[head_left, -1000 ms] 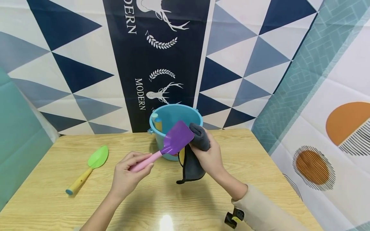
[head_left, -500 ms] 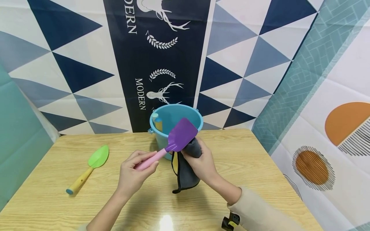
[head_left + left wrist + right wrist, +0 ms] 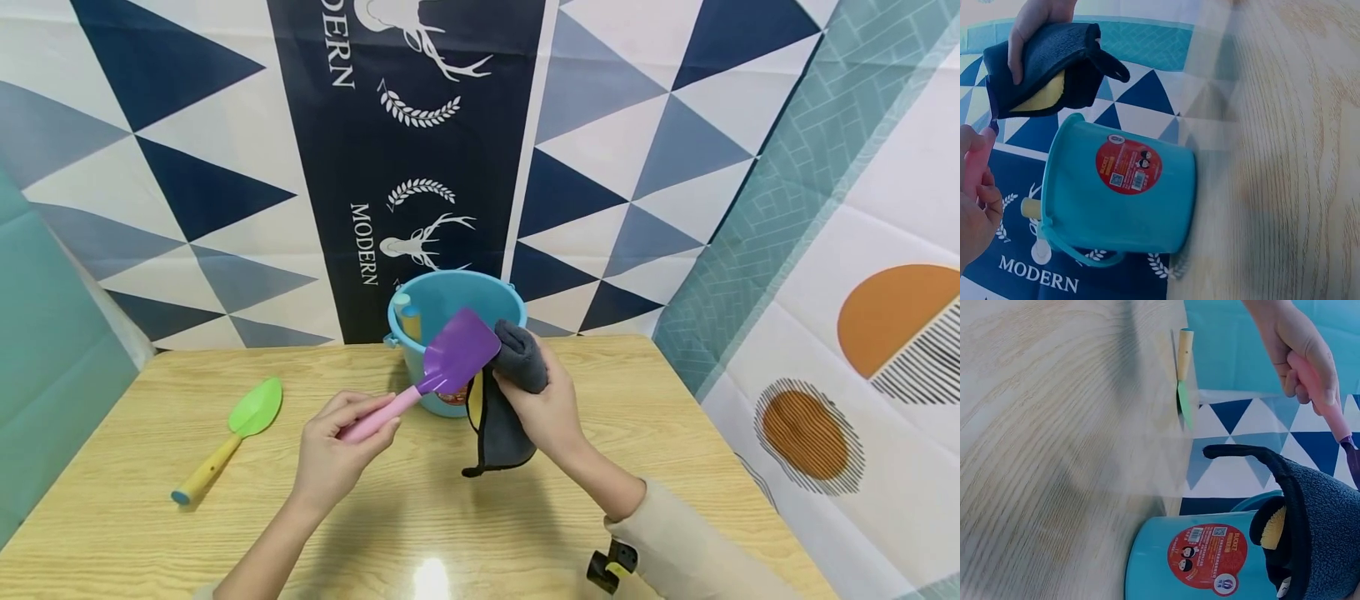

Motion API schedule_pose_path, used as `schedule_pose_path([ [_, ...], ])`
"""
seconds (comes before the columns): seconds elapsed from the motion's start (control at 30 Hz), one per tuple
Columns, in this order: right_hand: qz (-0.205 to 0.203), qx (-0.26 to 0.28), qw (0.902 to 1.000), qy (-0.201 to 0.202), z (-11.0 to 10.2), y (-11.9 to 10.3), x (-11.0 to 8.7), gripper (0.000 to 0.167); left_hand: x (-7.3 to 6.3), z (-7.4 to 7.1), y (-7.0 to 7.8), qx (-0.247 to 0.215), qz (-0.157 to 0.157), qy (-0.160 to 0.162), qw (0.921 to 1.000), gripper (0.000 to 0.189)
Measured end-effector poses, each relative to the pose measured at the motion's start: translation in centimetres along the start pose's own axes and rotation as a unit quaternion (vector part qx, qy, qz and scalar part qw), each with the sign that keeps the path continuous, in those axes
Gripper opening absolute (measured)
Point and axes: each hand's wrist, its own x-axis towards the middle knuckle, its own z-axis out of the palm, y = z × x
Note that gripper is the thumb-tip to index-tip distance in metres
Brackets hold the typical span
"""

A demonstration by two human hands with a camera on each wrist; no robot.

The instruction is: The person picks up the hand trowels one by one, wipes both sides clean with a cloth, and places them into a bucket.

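My left hand [image 3: 341, 450] grips the pink handle of a toy shovel with a purple blade [image 3: 459, 350], raised above the table. In my right hand [image 3: 551, 408] is a bunched dark grey cloth [image 3: 504, 429] with a black edge, a hanging loop and a yellow patch. The cloth touches or nearly touches the blade's right edge. Just behind both stands a blue bucket [image 3: 416, 367] with a red label; in the left wrist view the cloth [image 3: 1054, 59] is seen above the bucket [image 3: 1085, 212]. Inside it, two handle ends [image 3: 410, 321] lean at the left rim.
A green trowel [image 3: 255, 408] with a yellow wooden handle lies at the left of the wooden table [image 3: 600, 400]. Patterned cloth walls [image 3: 600, 208] close off the back and sides. The bucket stands near the table's back edge.
The shovel and cloth first moved toward me and right, respectively left, then back again. The cloth's upper roll now shows right of the blade instead of behind it. Bucket and trowel stayed put.
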Motion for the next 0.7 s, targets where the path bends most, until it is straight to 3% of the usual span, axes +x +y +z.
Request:
schedule_pose_path([
  [0.4, -0.006, 0.041, 0.9990, 0.016, 0.9, -0.2, -0.2, 0.053, 0.1, 0.7, -0.1, 0.000, 0.013, 0.010, 0.9999, 0.029],
  [0.7, -0.013, 0.024, 0.9994, -0.020, 2.1, 0.3, -1.2, 0.052, 0.2, 1.5, 0.2, -0.019, 0.010, 0.019, 0.9996, 0.030],
])
